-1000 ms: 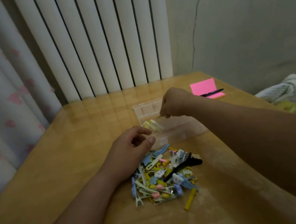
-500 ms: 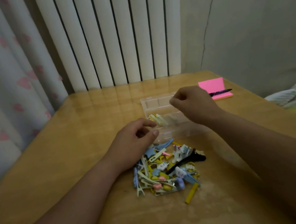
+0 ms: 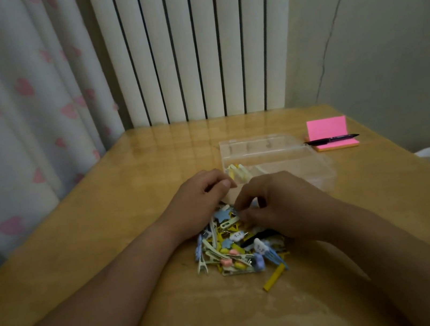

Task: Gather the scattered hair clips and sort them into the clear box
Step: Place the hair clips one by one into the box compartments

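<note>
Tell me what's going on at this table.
A person is sorting a pile of hair clips into a clear box on the table. The right hand reaches fingers-down into the pile's far side; whether it has a clip is hidden. The left hand rests curled beside it, at the box's near corner. A few yellow clips lie in the box's left compartment; most are in the pile.

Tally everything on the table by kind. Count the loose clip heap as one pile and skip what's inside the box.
Clear box: 1
Pile of hair clips: 1
Black pen: 1
Stack of sticky notes: 1
Hands: 2, left hand and right hand
Total: 6
</note>
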Tool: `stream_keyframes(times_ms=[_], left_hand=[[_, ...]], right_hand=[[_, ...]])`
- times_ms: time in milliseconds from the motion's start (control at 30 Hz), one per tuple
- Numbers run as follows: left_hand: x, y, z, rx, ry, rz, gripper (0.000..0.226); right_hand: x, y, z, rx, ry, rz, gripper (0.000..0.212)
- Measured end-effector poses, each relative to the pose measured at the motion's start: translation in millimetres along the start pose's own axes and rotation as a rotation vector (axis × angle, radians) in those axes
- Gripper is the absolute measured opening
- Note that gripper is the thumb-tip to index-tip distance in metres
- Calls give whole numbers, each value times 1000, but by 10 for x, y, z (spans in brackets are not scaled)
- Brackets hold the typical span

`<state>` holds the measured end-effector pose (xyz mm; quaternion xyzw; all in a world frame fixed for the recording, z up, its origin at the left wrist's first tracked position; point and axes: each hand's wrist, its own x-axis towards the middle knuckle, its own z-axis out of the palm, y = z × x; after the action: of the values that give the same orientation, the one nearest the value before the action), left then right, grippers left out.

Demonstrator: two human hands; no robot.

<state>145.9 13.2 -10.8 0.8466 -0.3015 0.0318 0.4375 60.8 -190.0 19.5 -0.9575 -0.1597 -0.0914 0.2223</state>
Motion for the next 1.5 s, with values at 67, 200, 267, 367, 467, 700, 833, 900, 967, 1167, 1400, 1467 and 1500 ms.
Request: stream_keyframes(times_ms=[67,200,267,367,467,700,833,900,967,1167,1400,1467,1500], left_hand=[[-7,2,-2,-18,5,-4,24],[-10,1,-7,-48,-2,-7,26],[-5,2,-12,-49,-2,-6,27],[-1,-11,-17,-57,-7,-7,27],[2,-24,-13,-79,-4,-9,26],[0,-11,-24,-103,-14,-28,29],[32,-10,-19,-167,-39,-33,27],[23,-6,-29,-177,-40,-39,27],[15,-3,-36,-170,-38,-39,26],[38,-11,-27,-171,-44,-40,23],[13,-18,-37,-172,-46,-34,22],[11,-7,-39,-172,-47,-39,22],[10,-3,-39,-173,-46,-43,22]], right_hand=[[7,-15,47,-88,-12,-42,15],[13,-59,90,-156,-11,-95,19],[8,-67,88,-166,-1,-111,13],[-5,-68,87,-142,12,-114,3],[-4,-43,103,-110,-1,-109,12],[-16,14,49,51,104,-106,13],[17,78,31,166,239,-28,11],[29,112,-12,205,300,22,10],[66,149,-110,230,392,101,10],[492,342,-483,292,342,444,16],[954,472,-329,103,119,637,26],[996,492,-279,77,113,682,24],[1009,502,-262,75,111,698,22]])
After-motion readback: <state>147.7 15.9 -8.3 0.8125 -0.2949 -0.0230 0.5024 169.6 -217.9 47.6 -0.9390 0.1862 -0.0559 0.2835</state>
